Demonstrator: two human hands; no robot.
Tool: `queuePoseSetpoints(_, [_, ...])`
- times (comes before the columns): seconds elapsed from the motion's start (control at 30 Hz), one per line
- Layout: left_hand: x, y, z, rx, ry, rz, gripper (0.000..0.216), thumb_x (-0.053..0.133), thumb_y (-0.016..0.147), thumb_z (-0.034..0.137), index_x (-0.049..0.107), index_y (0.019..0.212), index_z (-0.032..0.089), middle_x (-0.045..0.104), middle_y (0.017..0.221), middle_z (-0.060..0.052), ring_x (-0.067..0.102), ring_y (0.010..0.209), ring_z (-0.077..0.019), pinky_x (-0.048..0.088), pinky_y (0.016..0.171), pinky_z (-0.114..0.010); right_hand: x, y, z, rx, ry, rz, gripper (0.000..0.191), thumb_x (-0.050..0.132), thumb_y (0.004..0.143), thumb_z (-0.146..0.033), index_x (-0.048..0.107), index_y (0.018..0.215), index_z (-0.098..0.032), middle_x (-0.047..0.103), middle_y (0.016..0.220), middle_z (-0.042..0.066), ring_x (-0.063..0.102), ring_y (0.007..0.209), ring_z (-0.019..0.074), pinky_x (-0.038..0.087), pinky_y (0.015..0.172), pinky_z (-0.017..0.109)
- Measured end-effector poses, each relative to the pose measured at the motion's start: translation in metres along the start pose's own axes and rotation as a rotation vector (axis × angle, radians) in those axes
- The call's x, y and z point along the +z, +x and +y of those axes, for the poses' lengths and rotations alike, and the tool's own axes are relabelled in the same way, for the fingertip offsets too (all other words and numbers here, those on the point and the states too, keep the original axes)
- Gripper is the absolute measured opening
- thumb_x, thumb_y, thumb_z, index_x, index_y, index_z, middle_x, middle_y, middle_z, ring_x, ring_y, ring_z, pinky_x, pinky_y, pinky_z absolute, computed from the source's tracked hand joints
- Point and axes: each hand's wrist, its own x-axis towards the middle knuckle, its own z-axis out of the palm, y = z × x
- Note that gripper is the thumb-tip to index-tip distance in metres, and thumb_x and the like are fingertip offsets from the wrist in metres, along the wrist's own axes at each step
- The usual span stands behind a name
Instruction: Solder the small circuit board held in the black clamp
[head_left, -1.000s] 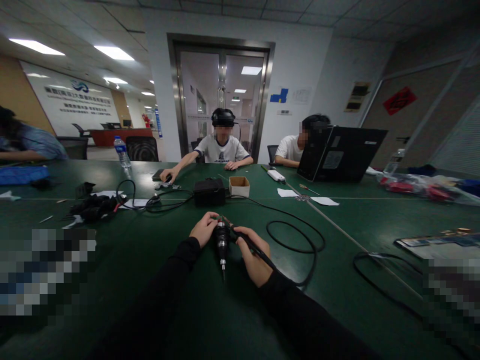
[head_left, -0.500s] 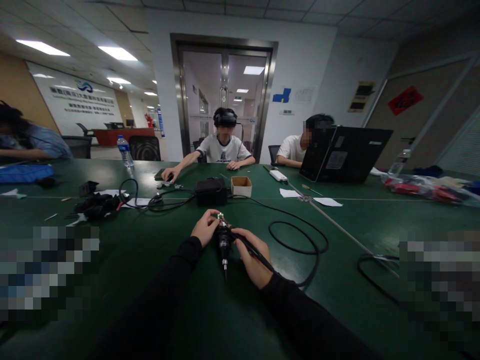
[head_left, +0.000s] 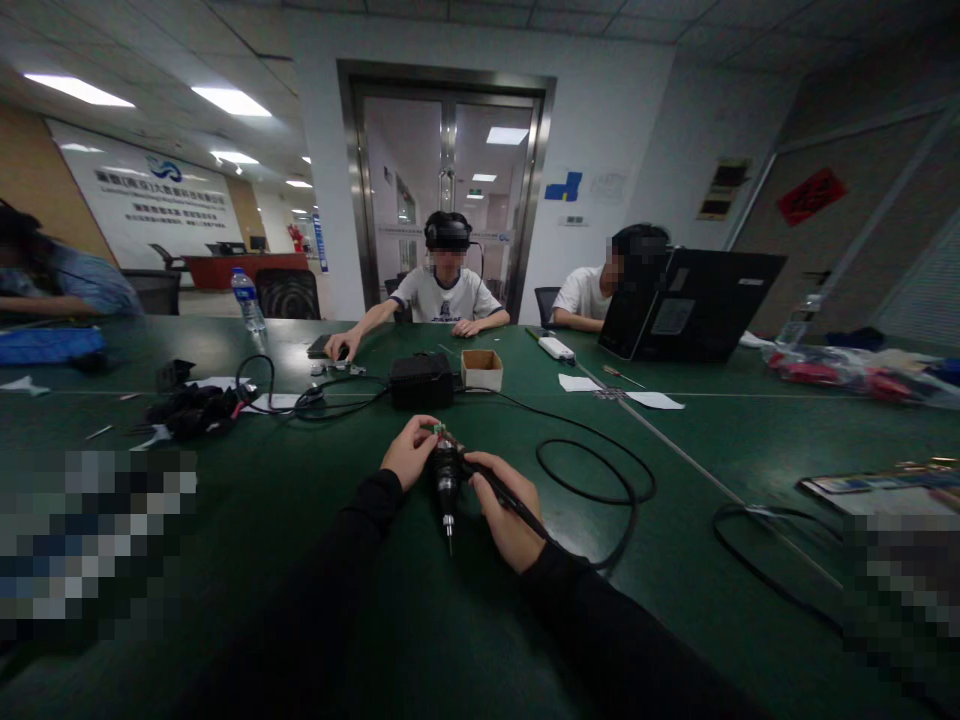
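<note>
My left hand pinches a small green circuit board at the far end of a black screwdriver-like tool. That tool lies between my hands, its thin metal bit pointing toward me. Fingers of my right hand are wrapped round a black pen-shaped soldering iron, angled toward the board. Its tip is too small to tell whether it touches. A black cord runs from behind my right hand and loops on the table.
Beyond my hands stand a black box and an open cardboard box. Black cables are heaped at left. Across the green table, a person reaches toward small parts. A laptop stands at right.
The view has shifted slightly, and more of the items at the right edge shows. Both hands keep nearly the same place and hold.
</note>
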Motion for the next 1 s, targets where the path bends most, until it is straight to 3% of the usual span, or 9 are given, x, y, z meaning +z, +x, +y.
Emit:
queuePoseSetpoints(0.33, [0.0009,0.0001,-0.0001,-0.009,-0.016,0.007,0.026,0.059,0.078,0.026,0.055,0.103,0.021,0.073,0.087,-0.004,0.068,0.089,-0.0221,0.048,0.092,-0.038,-0.0005,0.0002,-0.0016,-0.043,-0.031,-0.021,0.025,0.053,0.09,-0.024,0.071,0.107,-0.02,0.075,0.103,0.006,0.071,0.094,0.0211,0.054,0.089,0.033])
queuePoseSetpoints(0.6, [0.0002,0.0,-0.0013,0.0,-0.001,0.009,0.025,0.059,0.08,0.028,0.056,0.104,0.02,0.072,0.092,-0.005,0.068,0.092,-0.0225,0.048,0.093,-0.039,-0.0018,0.0006,-0.0048,-0.013,-0.013,0.042,0.026,0.053,0.088,-0.024,0.072,0.105,-0.019,0.075,0.097,0.006,0.071,0.089,0.0205,0.056,0.083,0.031])
queuePoseSetpoints(1.0, [0.0006,-0.0003,0.0008,-0.004,-0.023,-0.002,0.026,0.059,0.078,0.028,0.055,0.103,0.021,0.072,0.088,-0.004,0.068,0.088,-0.0215,0.048,0.09,-0.037,-0.0019,0.0003,-0.0058,-0.022,-0.012,0.025,0.025,0.054,0.088,-0.024,0.072,0.104,-0.019,0.075,0.093,0.005,0.071,0.087,0.0201,0.056,0.081,0.03])
